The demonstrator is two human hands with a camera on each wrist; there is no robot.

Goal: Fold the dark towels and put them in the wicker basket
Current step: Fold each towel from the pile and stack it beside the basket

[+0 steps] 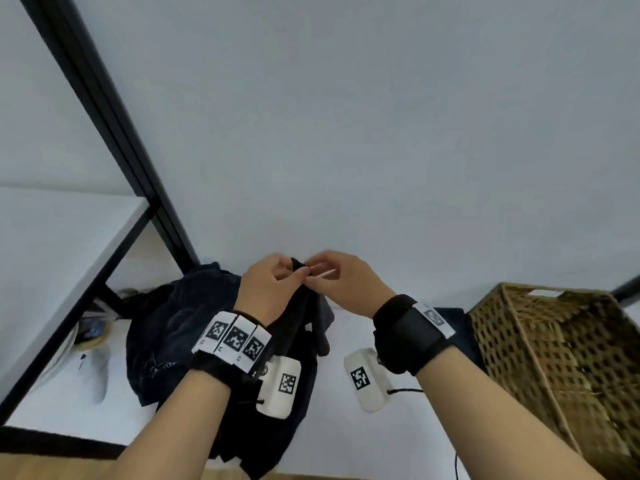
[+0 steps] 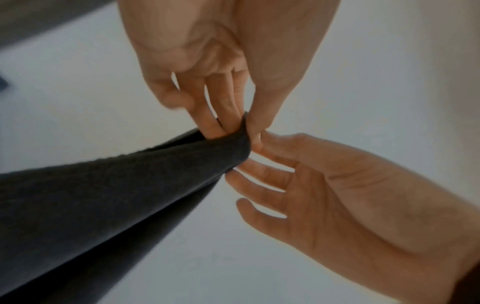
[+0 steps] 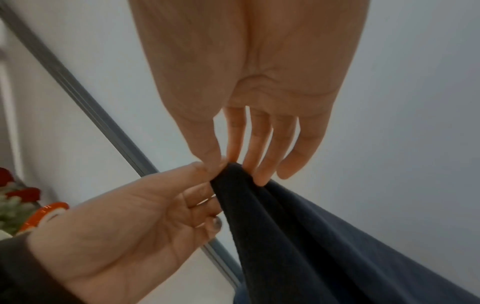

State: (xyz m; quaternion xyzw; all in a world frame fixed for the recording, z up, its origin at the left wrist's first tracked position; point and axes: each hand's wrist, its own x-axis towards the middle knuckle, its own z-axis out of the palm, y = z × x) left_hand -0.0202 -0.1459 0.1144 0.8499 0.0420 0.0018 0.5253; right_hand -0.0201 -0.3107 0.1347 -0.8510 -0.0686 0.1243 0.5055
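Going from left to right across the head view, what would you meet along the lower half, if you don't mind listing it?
White shelf → heap of dark towels → left hand → right hand → wicker basket.

My left hand [image 1: 266, 289] and right hand [image 1: 346, 282] meet at one corner of a dark cloth towel [image 1: 298, 344], lifted above the white tabletop [image 1: 408, 441]. A heap of dark towels [image 1: 166, 337] lies left of it; the brown woven wicker basket [image 1: 561, 358] stands right, a black metal shelf frame [image 1: 104, 109] far left.
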